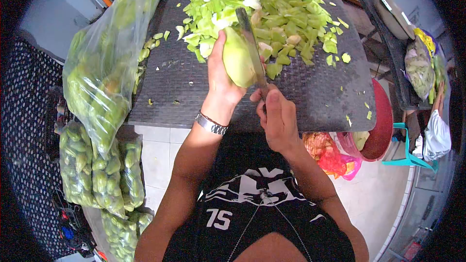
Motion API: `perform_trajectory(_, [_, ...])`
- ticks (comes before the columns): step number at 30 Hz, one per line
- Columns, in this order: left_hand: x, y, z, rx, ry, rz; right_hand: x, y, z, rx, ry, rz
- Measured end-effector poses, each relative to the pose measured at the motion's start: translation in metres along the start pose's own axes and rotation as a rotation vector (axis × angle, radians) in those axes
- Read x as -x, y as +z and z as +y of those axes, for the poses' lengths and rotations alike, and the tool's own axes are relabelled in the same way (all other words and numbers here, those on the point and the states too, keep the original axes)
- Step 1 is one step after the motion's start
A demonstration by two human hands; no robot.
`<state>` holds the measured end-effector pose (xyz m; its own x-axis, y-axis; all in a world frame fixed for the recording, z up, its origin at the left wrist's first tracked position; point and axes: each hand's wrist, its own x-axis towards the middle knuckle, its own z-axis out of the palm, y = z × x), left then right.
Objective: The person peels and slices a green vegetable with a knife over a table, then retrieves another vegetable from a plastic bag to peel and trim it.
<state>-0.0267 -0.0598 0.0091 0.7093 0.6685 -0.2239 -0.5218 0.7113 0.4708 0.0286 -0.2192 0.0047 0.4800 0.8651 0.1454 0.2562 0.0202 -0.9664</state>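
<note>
A pale green, peeled-looking vegetable (pixel 237 60) rests in my left hand (pixel 221 75), which is wrapped round its left side and underside above the dark table (pixel 194 102). My right hand (pixel 279 116) grips the handle of a long knife (pixel 252 43). The blade points up and away, lying against the right side of the vegetable. Just beyond both hands, a large heap of cut green pieces (pixel 286 19) covers the far part of the table, with a few whitish chunks among them.
A clear bag of green vegetables (pixel 104 68) leans at the table's left edge, with more filled bags (pixel 104 170) below. Right of the table are a red tub (pixel 383 121), a teal stool (pixel 405 155) and another person's arm (pixel 438 99) beside a plastic bag (pixel 420 63).
</note>
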Motion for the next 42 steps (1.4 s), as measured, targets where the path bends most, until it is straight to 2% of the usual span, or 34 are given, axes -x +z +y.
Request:
perform_trajectory(15, [-0.001,-0.004,-0.002,-0.002,-0.009,-0.028,0.0,0.0,0.007,0.001,-0.011,-0.033])
perform_trajectory(21, [0.011,0.011,-0.004,-0.124,0.119,0.031,0.001,0.006,0.011,0.044,-0.067,-0.005])
perform_trajectory(26, [0.018,0.016,-0.003,-0.147,0.137,-0.01,0.003,0.001,0.002,0.181,-0.061,-0.038])
perform_trajectory(33, [0.03,0.017,-0.007,-0.208,0.21,-0.058,0.005,-0.002,-0.005,0.207,-0.004,-0.073])
perform_trajectory(36, [0.028,0.011,-0.014,-0.293,0.318,-0.084,0.005,-0.005,-0.004,0.224,-0.012,-0.062])
perform_trajectory(39, [0.029,0.012,-0.013,-0.284,0.303,-0.076,0.008,-0.008,-0.002,0.247,0.001,-0.081])
perform_trajectory(42, [0.035,0.018,0.002,-0.167,0.181,-0.034,0.011,-0.004,-0.004,0.293,0.011,-0.08])
